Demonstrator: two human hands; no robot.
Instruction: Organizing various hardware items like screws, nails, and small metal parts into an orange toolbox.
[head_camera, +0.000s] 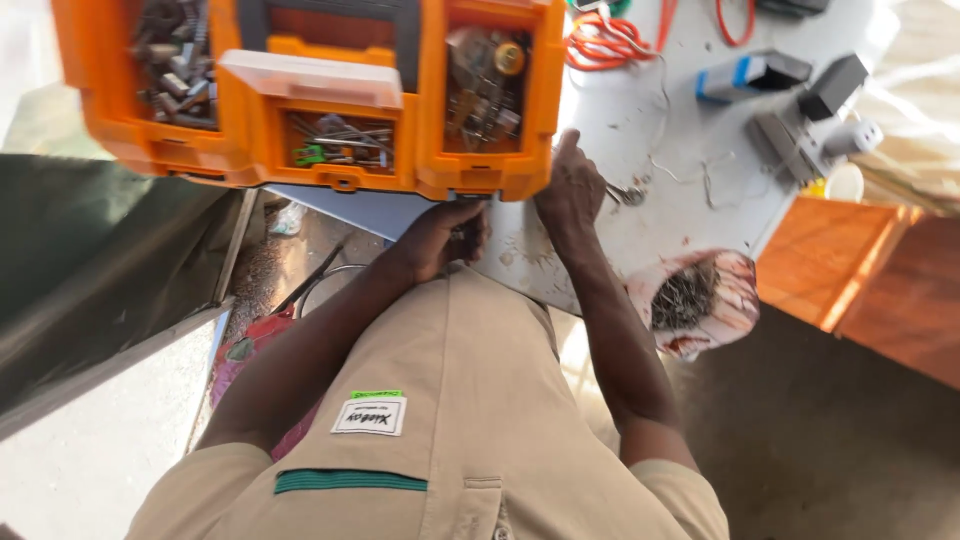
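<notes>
An orange toolbox (140, 140) with open compartments of screws, bits and metal parts sits on a white worktable (680, 210). My left hand (440, 238) is curled just below the toolbox's front edge, at the table's edge, with its fingers closed around a small dark object (466, 236). My right hand (570, 192) rests knuckles-up on the table beside the toolbox's right corner, index finger stretched along the box side. A small metal piece (627, 193) lies right against this hand; whether the fingers hold it is hidden.
A torn bag of dark nails (690, 298) sits at the table's near edge on the right. Orange cable (605, 42), a blue-and-grey box (745, 75) and grey devices (805, 135) lie farther back. A wooden surface (870, 280) stands to the right, a dark sheet (90, 250) to the left.
</notes>
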